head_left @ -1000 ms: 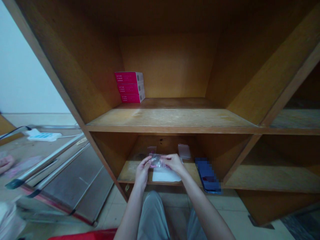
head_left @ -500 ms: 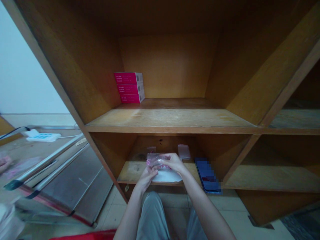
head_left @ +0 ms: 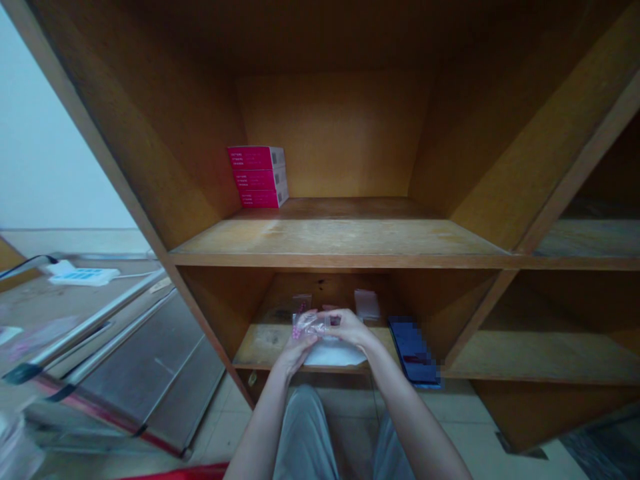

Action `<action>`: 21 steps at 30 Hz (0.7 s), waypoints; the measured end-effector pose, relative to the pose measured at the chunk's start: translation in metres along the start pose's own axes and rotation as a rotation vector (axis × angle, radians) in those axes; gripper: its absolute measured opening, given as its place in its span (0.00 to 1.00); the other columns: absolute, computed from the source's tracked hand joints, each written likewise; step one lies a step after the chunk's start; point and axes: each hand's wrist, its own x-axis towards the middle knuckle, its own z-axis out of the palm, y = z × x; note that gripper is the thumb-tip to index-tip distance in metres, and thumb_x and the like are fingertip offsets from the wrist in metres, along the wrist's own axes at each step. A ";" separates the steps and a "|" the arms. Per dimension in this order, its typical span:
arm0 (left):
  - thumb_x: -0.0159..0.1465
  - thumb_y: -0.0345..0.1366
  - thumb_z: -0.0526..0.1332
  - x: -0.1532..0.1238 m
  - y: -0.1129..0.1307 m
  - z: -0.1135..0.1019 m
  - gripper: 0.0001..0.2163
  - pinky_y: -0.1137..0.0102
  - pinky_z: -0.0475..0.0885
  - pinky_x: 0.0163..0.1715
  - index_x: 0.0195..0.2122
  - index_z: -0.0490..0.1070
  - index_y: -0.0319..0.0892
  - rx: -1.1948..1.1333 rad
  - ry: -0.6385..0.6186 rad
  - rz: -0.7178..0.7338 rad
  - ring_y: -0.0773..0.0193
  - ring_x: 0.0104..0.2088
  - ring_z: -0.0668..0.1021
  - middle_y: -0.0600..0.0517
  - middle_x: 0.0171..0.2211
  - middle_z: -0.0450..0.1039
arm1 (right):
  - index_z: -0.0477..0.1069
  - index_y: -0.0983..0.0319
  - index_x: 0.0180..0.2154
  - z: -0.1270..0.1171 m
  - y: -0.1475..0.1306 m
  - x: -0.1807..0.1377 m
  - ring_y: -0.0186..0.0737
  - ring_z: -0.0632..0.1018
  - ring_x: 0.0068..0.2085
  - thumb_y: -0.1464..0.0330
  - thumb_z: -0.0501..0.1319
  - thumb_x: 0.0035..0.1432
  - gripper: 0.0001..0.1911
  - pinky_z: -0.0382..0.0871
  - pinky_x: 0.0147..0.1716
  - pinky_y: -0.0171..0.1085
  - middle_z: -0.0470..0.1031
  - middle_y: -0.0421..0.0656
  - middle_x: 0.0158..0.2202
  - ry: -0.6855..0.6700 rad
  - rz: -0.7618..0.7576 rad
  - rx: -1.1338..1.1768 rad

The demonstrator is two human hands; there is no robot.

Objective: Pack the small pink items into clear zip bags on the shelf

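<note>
Left hand [head_left: 296, 351]: fingers partly curled, thumb up against the lower left of a clear bag [head_left: 311, 325], gripping it. Right hand [head_left: 349, 328]: nearly closed, thumb and fingertips pinching the bag's right side. Exact finger contact hard to read, plastic is glossy and blurry. Bag sits between both hands, over the lower shelf [head_left: 265, 343], pink bits visible at its left end.

Just below the bag: white sheet [head_left: 336, 353], on the shelf near the front edge, partly covered by the hands. Behind the hands, toward the back: small bag [head_left: 302, 302] with pink bits on the left, pale packet [head_left: 367, 305] on the right. Right of the sheet: dark blue item [head_left: 406, 340], partly pixelated, its near end past the shelf edge. Can't tell what it is.

Knees [head_left: 307, 427] below, between the forearms. Upper shelf [head_left: 340, 237]: three pink boxes [head_left: 255, 177] stacked flat at the left, near the side wall. Left of the cabinet: metal-edged table [head_left: 150, 360] with a white-and-blue power strip [head_left: 84, 275] on top. Red thing [head_left: 185, 473] at bottom left, cut off by the frame.
</note>
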 end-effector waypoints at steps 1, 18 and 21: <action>0.41 0.34 0.69 0.000 -0.003 -0.001 0.30 0.64 0.65 0.47 0.47 0.63 0.45 -0.016 0.005 0.013 0.59 0.43 0.73 0.46 0.46 0.68 | 0.73 0.64 0.38 0.000 0.001 0.000 0.45 0.72 0.44 0.63 0.65 0.40 0.20 0.62 0.44 0.43 0.73 0.50 0.42 0.008 0.009 -0.010; 0.45 0.26 0.67 0.016 -0.027 -0.018 0.22 0.67 0.65 0.49 0.43 0.66 0.39 -0.105 0.164 -0.018 0.62 0.42 0.74 0.47 0.42 0.72 | 0.71 0.62 0.37 0.003 0.073 0.013 0.39 0.73 0.44 0.62 0.50 0.50 0.17 0.62 0.46 0.38 0.73 0.45 0.42 0.731 -0.043 0.447; 0.46 0.26 0.66 0.017 -0.029 -0.019 0.22 0.68 0.64 0.49 0.44 0.66 0.39 -0.093 0.136 -0.023 0.63 0.43 0.74 0.47 0.43 0.72 | 0.72 0.62 0.35 0.008 0.094 0.018 0.40 0.73 0.44 0.60 0.49 0.50 0.18 0.62 0.46 0.38 0.75 0.45 0.40 0.800 -0.008 0.524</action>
